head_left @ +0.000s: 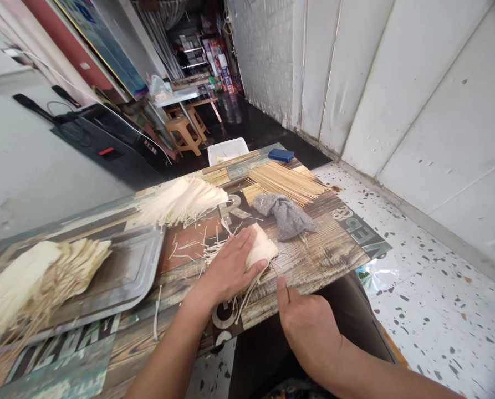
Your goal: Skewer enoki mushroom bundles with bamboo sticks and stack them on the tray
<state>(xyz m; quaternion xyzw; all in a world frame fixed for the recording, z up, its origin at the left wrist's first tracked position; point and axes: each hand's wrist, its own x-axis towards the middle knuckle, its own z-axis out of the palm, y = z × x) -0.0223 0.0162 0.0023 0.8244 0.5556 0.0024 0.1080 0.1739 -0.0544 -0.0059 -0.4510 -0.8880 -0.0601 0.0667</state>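
Observation:
My left hand (230,266) lies flat over a pale, soft folded strip (262,248) on the wood-print table (326,255), fingers stretched out and pressing it down. Thin pale strands trail from under that hand toward the table's front edge. My right hand (307,327) hovers at the front edge just right of it, thumb and fingers pinched together; whether a thin skewer is between them I cannot make out.
A grey cloth (286,213) lies beyond the hands. Bare bamboo skewers (286,183) are piled at the far right, a fan of pale skewered strips (180,202) at the far left. A metal tray (122,274) holds more skewered strips (35,277). Terrazzo floor lies to the right.

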